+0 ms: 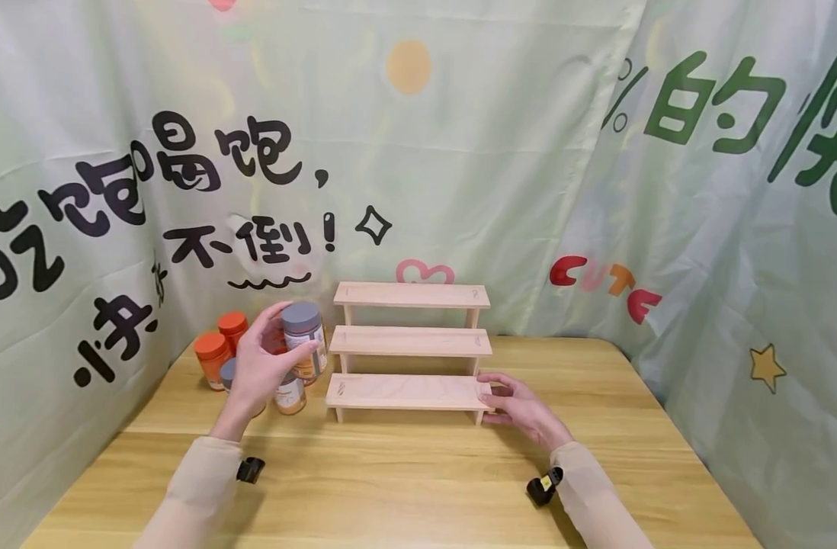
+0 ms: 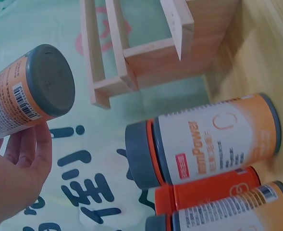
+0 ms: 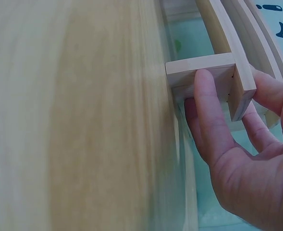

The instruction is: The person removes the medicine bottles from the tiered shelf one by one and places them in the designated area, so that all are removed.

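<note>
My left hand (image 1: 264, 366) grips a supplement bottle (image 1: 302, 319) with a grey lid and holds it up off the table. In the left wrist view this bottle (image 2: 16, 96) shows its grey base and a white-and-orange label with a barcode. A three-step wooden display shelf (image 1: 410, 389) stands right of it, its steps bare. At the lowest step's right end, my right hand (image 1: 517, 408) holds the shelf. The right wrist view has one finger against the leg (image 3: 179, 72) and the thumb side by the top board (image 3: 244, 82).
Beside and below the left hand stand several other bottles: orange ones (image 1: 213, 354) at the back left, and grey-lidded ones such as a small bottle (image 1: 290, 394). A larger labelled bottle (image 2: 208, 139) stands near the shelf. Printed curtains (image 1: 487, 152) hang around the wooden table (image 1: 405, 488).
</note>
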A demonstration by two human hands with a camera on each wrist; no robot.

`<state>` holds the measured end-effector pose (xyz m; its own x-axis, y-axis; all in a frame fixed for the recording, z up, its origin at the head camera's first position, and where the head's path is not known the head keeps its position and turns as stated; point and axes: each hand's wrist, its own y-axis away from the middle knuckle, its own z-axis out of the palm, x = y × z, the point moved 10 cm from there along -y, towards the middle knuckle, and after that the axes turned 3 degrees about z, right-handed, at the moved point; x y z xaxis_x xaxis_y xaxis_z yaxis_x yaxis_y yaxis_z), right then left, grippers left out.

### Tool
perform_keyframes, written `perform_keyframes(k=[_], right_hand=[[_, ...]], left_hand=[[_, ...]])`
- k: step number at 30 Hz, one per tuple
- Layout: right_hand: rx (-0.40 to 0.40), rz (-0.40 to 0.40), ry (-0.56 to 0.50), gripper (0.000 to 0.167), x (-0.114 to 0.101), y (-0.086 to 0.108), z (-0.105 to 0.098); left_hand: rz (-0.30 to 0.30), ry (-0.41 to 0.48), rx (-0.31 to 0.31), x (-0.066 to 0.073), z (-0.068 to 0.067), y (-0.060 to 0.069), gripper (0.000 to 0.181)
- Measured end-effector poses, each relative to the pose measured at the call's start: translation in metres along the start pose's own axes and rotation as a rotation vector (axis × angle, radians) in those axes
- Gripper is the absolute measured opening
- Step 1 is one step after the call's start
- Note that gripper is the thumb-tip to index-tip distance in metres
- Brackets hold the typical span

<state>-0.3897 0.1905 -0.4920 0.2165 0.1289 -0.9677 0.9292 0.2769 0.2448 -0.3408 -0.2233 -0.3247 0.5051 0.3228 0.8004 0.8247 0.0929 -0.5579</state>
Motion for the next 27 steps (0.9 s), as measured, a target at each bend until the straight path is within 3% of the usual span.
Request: perform_keyframes(k=[12, 17, 27], right_hand=[[-0.005, -0.003, -0.002, 0.046, 0.001, 0.000, 0.000], [-0.011, -0.002, -0.007, 0.047, 0.001, 0.000, 0.000], [0.008, 0.013, -0.012, 0.047, 0.001, 0.000, -0.002]], left_hand=[[-0.033, -0.127, 0.087, -0.013, -0.031, 0.003, 0.071], [-0.038, -0.119, 0.122, -0.020, -0.045, 0.003, 0.070], [-0.003, -0.129, 0.110, -0.011, -0.069, -0.003, 0.066]])
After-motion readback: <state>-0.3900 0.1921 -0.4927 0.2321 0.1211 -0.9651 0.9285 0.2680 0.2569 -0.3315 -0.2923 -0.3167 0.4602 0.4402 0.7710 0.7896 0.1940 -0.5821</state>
